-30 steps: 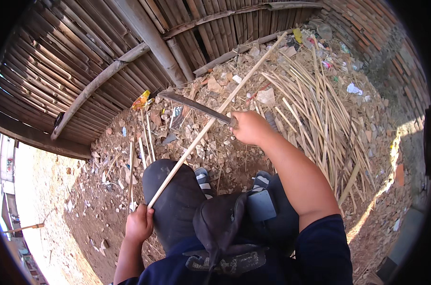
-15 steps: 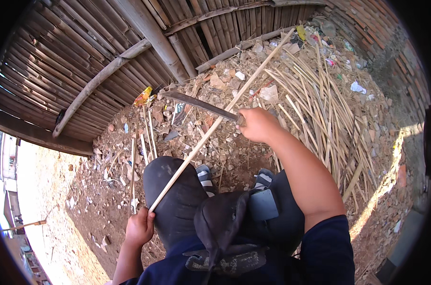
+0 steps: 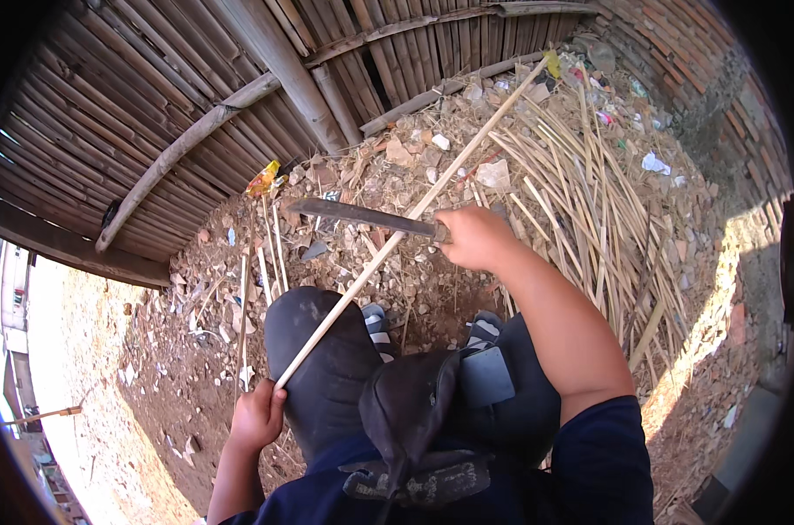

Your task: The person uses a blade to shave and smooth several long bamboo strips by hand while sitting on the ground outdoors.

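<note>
My left hand (image 3: 259,415) is closed round the near end of a long pale bamboo strip (image 3: 349,297), beside my left knee. From there the strip slants up and away to the right, over my knee, to the far rubble. My right hand (image 3: 474,238) grips the handle of a machete (image 3: 362,214). Its dark blade points left and lies across the strip at about mid-length, seemingly touching it. Whether the edge bites into the wood, I cannot tell.
A heap of split bamboo strips (image 3: 590,201) lies to the right. A few strips (image 3: 264,262) stand left of my knee. Stones and litter cover the ground. A bamboo wall (image 3: 134,114) rises at the far left, a brick wall (image 3: 703,79) at the far right.
The machete has slid a little down along the strip toward me, and its blade now lies more level. My left hand and the strip have stayed nearly in place.
</note>
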### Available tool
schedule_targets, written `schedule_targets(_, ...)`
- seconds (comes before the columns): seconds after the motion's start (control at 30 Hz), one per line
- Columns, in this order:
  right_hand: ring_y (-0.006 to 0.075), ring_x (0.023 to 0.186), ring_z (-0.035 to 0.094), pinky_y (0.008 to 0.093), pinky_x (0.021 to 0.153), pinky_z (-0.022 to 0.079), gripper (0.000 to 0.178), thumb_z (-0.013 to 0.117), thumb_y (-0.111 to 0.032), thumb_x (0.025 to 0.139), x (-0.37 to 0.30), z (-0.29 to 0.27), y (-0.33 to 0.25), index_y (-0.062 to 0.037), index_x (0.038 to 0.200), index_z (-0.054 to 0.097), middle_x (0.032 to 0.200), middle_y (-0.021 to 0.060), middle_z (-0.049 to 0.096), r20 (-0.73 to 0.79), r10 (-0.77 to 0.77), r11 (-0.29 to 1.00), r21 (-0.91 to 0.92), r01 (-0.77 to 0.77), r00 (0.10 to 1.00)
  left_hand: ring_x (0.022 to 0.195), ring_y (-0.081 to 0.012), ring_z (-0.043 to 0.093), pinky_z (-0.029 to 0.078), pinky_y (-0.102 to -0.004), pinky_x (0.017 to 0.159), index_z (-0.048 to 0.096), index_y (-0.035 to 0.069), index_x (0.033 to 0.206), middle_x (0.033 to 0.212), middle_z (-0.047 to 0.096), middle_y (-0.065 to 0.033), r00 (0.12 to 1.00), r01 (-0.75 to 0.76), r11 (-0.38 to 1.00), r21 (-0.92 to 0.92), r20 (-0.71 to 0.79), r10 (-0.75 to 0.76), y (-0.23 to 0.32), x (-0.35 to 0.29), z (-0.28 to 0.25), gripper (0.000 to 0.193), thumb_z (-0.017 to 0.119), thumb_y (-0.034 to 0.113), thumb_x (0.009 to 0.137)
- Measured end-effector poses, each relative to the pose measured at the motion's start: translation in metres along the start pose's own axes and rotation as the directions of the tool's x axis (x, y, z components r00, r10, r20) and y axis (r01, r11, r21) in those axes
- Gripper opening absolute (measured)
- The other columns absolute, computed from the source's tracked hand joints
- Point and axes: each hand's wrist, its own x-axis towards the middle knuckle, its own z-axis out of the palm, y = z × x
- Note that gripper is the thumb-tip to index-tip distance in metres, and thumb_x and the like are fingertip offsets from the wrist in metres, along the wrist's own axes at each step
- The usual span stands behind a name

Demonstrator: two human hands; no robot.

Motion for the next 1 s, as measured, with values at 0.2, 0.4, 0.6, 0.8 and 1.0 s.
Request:
schedule_targets(0.2,0.0369,0.094,0.071,0.0472,0.085,0.056,0.035,0.071,-0.019,0.084,0.022,0.008,0.044,-0.0084,0.118,0.069,0.096,0.0203,0.073,-0.142,0.235,0.963,0.170,-0.211,0.961,0.065,-0.0480,0.063,0.048,-0.0539,0.056,0.052,0.003,0.088,0.064,0.060,-0.0232,0.999,-0.033,0.996,-0.080,-0.016,0.032,-0.008,0.008,0.012,0.028,0.058,0.026,0.102)
schedule_targets(0.4,0.0385,0.096,0.070,0.0476,0.086,0.056,0.039,0.072,-0.025,0.088,0.017,0.004,0.051,-0.0082,0.122,0.068,0.098,0.0212,0.073,-0.212,0.223,0.971,0.132,-0.198,0.952,0.066,-0.0482,0.063,0.049,-0.0530,0.058,0.053,0.003,0.086,0.066,0.060,-0.0232,0.999,-0.027,1.000,0.003,0.018,0.027,-0.005,0.009,-0.003,0.029,0.057,0.027,0.102)
schedule_targets(0.6,0.0388,0.079,0.070,0.0494,0.074,0.054,0.027,0.075,-0.020,0.081,0.002,0.004,0.007,-0.0031,0.101,0.068,0.080,0.0178,0.070,-0.099,-0.088,0.996,0.013,0.090,0.991,0.067,-0.0478,0.063,0.049,-0.0514,0.058,0.053,0.003,0.084,0.066,0.060,-0.0236,0.997,-0.009,0.997,-0.071,0.076,0.014,-0.013,0.011,0.001,0.030,0.057,0.028,0.102)
schedule_targets(0.8,0.0370,0.098,0.071,0.0461,0.087,0.055,0.043,0.071,-0.025,0.089,0.023,0.001,0.056,-0.0037,0.126,0.066,0.105,0.0201,0.073,-0.087,0.253,0.949,0.214,-0.230,0.963,0.064,-0.0464,0.063,0.049,-0.0475,0.058,0.054,0.002,0.083,0.065,0.059,-0.0228,0.998,-0.027,0.994,-0.102,0.055,0.032,-0.010,0.016,-0.002,0.033,0.057,0.029,0.103)
schedule_targets(1.0,0.0371,0.091,0.071,0.0495,0.081,0.055,0.029,0.073,-0.022,0.083,-0.007,-0.019,-0.008,-0.0093,0.109,0.069,0.091,0.0180,0.073,-0.079,0.057,0.998,0.043,-0.053,0.995,0.059,-0.0432,0.060,0.047,-0.0450,0.055,0.052,0.001,0.082,0.063,0.056,-0.0214,0.997,-0.038,0.983,-0.179,0.052,0.048,-0.013,0.014,0.000,0.035,0.056,0.028,0.104)
